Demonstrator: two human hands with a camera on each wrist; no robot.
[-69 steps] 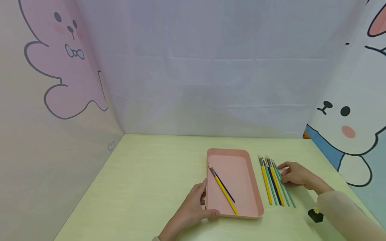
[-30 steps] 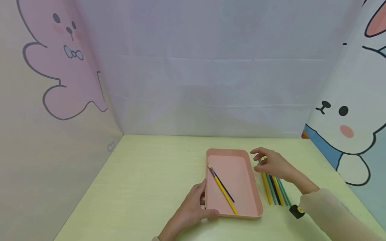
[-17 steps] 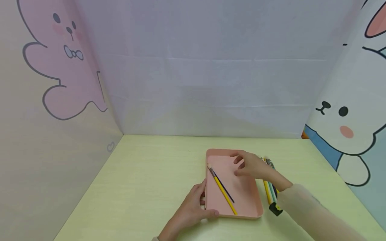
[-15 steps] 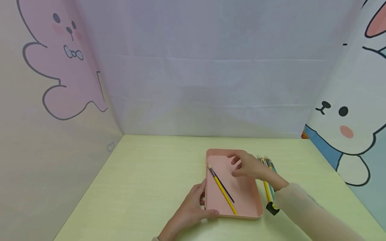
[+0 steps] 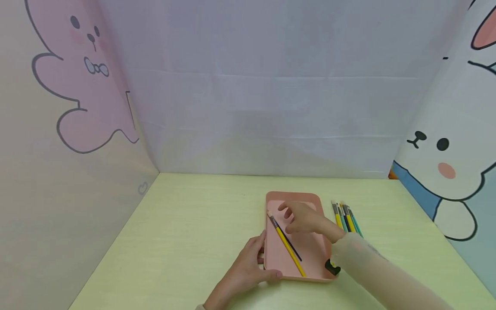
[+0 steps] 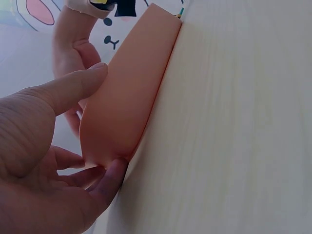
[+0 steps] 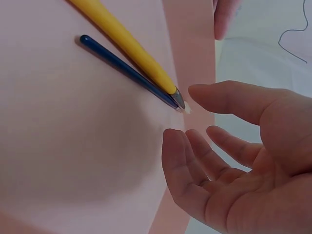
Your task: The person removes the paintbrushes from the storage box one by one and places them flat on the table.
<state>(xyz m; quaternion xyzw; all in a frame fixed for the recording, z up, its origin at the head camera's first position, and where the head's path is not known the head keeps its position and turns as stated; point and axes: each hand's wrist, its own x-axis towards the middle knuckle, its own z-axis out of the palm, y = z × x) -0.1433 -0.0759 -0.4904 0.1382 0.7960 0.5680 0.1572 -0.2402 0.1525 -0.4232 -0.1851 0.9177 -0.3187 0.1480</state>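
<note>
A pink rectangular tray (image 5: pixel 315 256) lies on the table, with two paintbrushes slanting across its left side. One is a yellow paintbrush (image 5: pixel 289 249); the other, a thinner dark blue paintbrush (image 7: pixel 122 66), lies against it. My left hand (image 5: pixel 248 262) grips the tray's near left corner, thumb at the rim and fingertips along the wall, as the left wrist view shows. Over the tray hovers my right hand (image 5: pixel 304 217), fingers loosely bent and apart from the thumb. Nothing is between them, and the brushes' bristle ends are close by.
Right of the tray, several yellow, green and dark paintbrushes (image 5: pixel 346 217) lie side by side, partly hidden by the right sleeve (image 5: pixel 372 258). A small black item (image 5: pixel 332 267) sits at that sleeve. Printed cloth walls (image 5: pixel 271 125) enclose the pale table (image 5: pixel 186 232).
My right hand has moved left from the row of brushes to above the tray, near the two brushes in it. The left hand and the tray have stayed put.
</note>
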